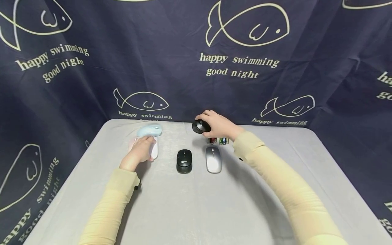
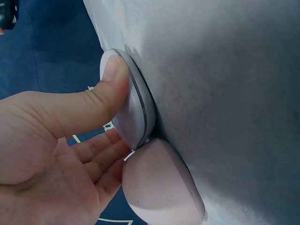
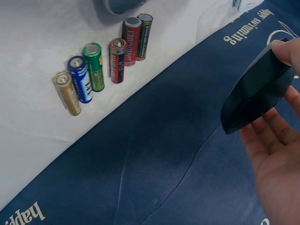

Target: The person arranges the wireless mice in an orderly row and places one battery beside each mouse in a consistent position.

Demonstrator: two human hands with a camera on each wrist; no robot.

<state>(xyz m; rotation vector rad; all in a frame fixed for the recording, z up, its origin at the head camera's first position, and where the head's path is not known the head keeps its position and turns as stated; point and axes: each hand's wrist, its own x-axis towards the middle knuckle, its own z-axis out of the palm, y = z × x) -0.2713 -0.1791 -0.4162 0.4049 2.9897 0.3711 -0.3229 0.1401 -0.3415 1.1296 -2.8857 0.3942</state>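
My left hand (image 1: 140,149) grips a white computer mouse (image 2: 133,110), thumb on one side and fingers on the other. That mouse stands on the grey tabletop, its end against a pink mouse (image 2: 159,183). Just beyond them lies a light blue mouse (image 1: 149,130). Raised near the table's far edge, my right hand (image 1: 218,125) holds a black mouse (image 3: 255,89) between thumb and fingers. Close by that hand, several AA-size batteries lie in two groups, among them a green battery (image 3: 93,68), a blue battery (image 3: 79,79) and a red battery (image 3: 131,42).
A second black mouse (image 1: 184,161) and a silver mouse (image 1: 213,160) lie side by side mid-table. Behind the grey table (image 1: 190,211) hangs a dark blue curtain (image 1: 171,41) printed with fish and lettering; it also surrounds both sides.
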